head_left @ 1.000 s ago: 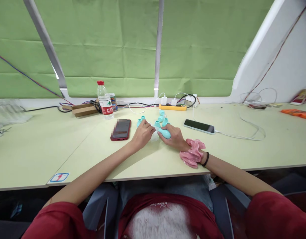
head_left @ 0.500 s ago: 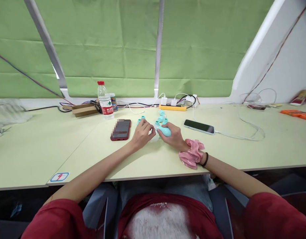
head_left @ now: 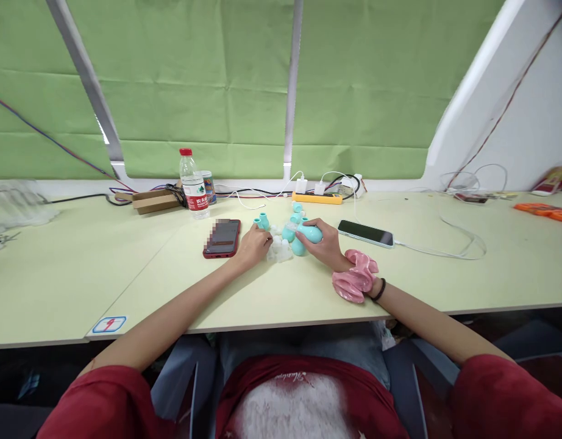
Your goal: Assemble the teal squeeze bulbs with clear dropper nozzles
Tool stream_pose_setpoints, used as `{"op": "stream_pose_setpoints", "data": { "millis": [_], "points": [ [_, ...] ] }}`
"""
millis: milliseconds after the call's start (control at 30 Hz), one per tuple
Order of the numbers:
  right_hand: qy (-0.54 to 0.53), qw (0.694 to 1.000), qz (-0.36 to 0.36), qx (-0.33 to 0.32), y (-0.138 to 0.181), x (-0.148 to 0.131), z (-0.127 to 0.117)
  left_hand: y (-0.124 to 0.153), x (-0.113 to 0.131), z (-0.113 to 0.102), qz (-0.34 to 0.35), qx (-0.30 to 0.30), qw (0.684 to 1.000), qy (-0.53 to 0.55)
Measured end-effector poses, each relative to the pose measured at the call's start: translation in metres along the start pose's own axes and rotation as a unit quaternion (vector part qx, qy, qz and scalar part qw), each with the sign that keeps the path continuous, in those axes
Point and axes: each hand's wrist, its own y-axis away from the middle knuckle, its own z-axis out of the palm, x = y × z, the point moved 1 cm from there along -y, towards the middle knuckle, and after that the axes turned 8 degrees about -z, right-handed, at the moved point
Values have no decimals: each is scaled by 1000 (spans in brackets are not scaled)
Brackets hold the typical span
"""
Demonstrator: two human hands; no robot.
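My right hand (head_left: 321, 242) is wrapped round a turquoise bulb-shaped bottle (head_left: 311, 233), held tilted with a translucent tip pointing left. Below and beside it, more turquoise round bottles (head_left: 298, 247) stand on the table. My left hand (head_left: 253, 247) rests with curled fingers at the edge of a small heap of translucent white pieces (head_left: 280, 250); whatever its fingertips grip is hidden. Just beyond the left fingers stand two turquoise open-necked bottles (head_left: 264, 221). Farther back lie a few turquoise pieces (head_left: 297, 208).
A red-cased phone (head_left: 222, 238) lies left of my hands, and a charging phone (head_left: 366, 233) lies to the right with its white cable. Behind are a water bottle (head_left: 194, 186), a can, a cardboard box (head_left: 156, 202) and a yellow power strip (head_left: 317, 198). Orange pieces (head_left: 544, 211) lie far right.
My hands have moved apart: the left went slightly left and down to the white pieces, the right shifted right with the turquoise bottle. The white heap between them now shows more.
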Motion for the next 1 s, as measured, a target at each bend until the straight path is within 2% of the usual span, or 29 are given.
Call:
{"op": "stream_pose_setpoints", "data": {
  "millis": [100, 200, 267, 367, 533, 700, 800, 933, 1000],
  "points": [
    [-24, 999, -5, -23, 0, -1, 0, 2, 1, 2, -5, -8, 1000, 10],
    [-48, 998, -19, -41, 0, -4, 0, 5, 6, -7, -7, 59, 997, 50],
    [-55, 997, -25, -41, 0, -6, 0, 8, 11, -15, 18, 99, 992, 76],
    [-56, 996, -43, -46, 1, -9, 0, 12, 21, -23, 82, 107, 989, 66],
    [-50, 989, -105, -86, 5, -15, 0, 17, 32, -21, 121, 89, 989, 15],
    [-47, 981, -156, -102, 7, -20, 0, 18, 35, -18, 83, 41, 996, -10],
    [-33, 979, -167, -112, 8, -23, 0, 18, 35, -18, 65, 8, 998, -25],
    [-23, 974, -168, -149, 10, -28, 0, 18, 36, -19, 73, -49, 993, -76],
    [-20, 972, -160, -170, 10, -30, -1, 19, 36, -21, 78, -55, 991, -90]
  ]
}}
